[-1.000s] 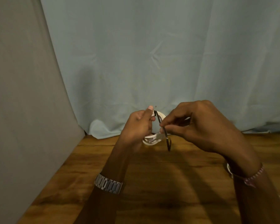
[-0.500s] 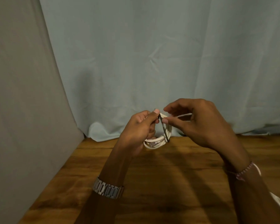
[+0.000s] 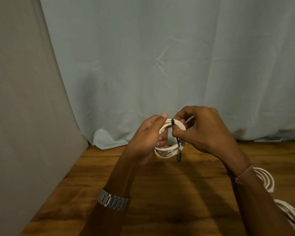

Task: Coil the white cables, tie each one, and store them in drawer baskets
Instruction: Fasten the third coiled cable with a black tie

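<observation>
Pale blue-grey fabric curtain (image 3: 160, 65) hangs across the back, hem bunched on the far edge of the brown wood-grain tabletop (image 3: 169, 193). Plain grey wall panel (image 3: 20, 99) closes off the left side.

Both forearms reach in from the bottom, over the tabletop. Left hand (image 3: 143, 140) and right hand (image 3: 204, 132) are close together, raised above the far part of the tabletop, both on the same coiled white cable (image 3: 167, 153).

Left hand: fingers curled round the left side of the coil, thumb tip up at the top of the loop. Right hand: fingers curled over the right side of the coil, fingertips pinching the thin black tie strap (image 3: 178, 151) just under the top of the loop. Strap is wrapped round the cable strands at the top, and its free tail hangs down across the coil's opening, past the bottom edge.

Second coil of white cable (image 3: 266, 180) lies on the tabletop at right, partly hidden behind the right wrist. More loose white cable (image 3: 289, 213) at the bottom-right corner, cut off by the frame edge.

Silver metal link watch band (image 3: 113, 201) on the left wrist. Thin pink beaded bracelet (image 3: 243, 173) on the right wrist.
</observation>
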